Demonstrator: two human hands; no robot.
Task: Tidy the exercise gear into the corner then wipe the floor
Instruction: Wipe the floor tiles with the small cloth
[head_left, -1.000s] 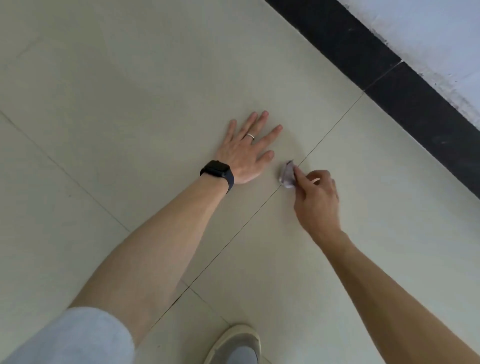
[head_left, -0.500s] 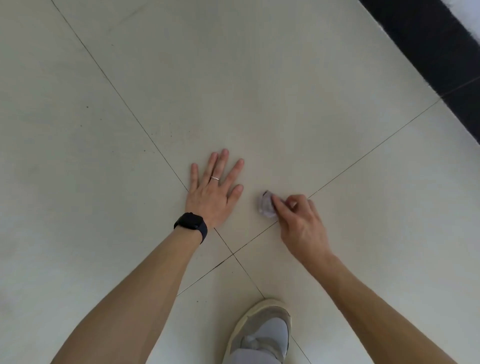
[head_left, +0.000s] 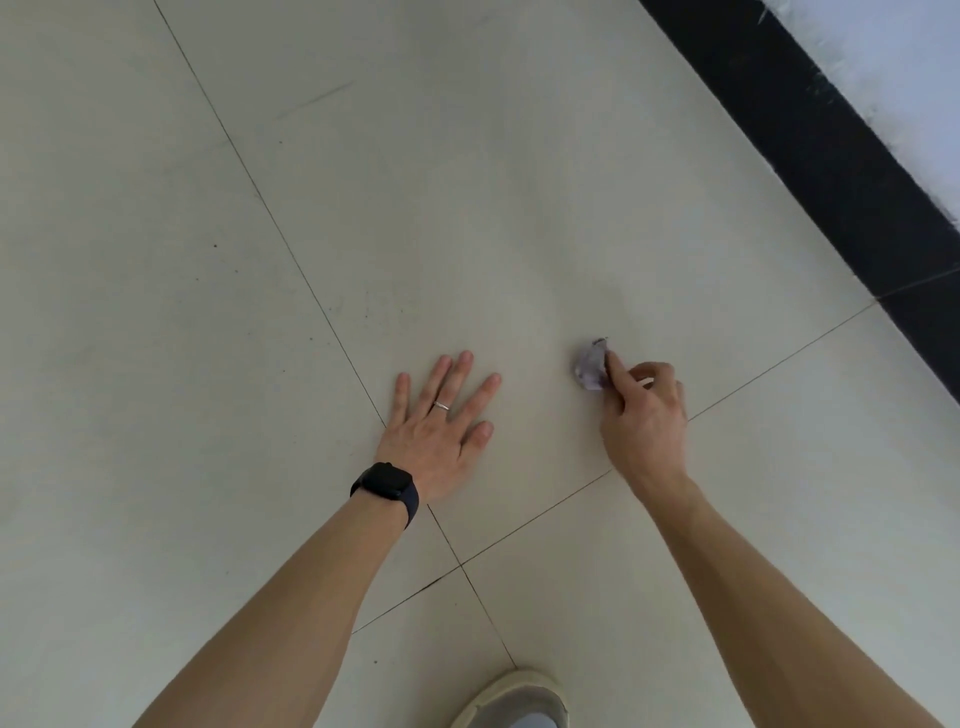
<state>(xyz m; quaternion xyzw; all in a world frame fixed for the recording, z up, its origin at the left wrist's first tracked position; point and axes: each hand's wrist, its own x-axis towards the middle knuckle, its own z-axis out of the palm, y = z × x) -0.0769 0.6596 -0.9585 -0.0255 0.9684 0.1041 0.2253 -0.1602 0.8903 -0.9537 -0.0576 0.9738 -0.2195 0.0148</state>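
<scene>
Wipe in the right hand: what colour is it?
Pale lilac-grey wipe, pinched by the right hand; head view shows it best.

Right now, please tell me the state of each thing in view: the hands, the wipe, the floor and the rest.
Left hand: flat on the floor, fingers spread.
Right hand: pinches the wipe.
Wipe: crumpled, held against the floor.
Floor: small dark specks on the tiles.
Watch: strapped on, screen dark.
Shoe: partly in view, bottom edge.

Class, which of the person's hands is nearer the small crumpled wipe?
Right. The right hand pinches the wipe; the left hand rests flat on the floor, apart from it.
</scene>
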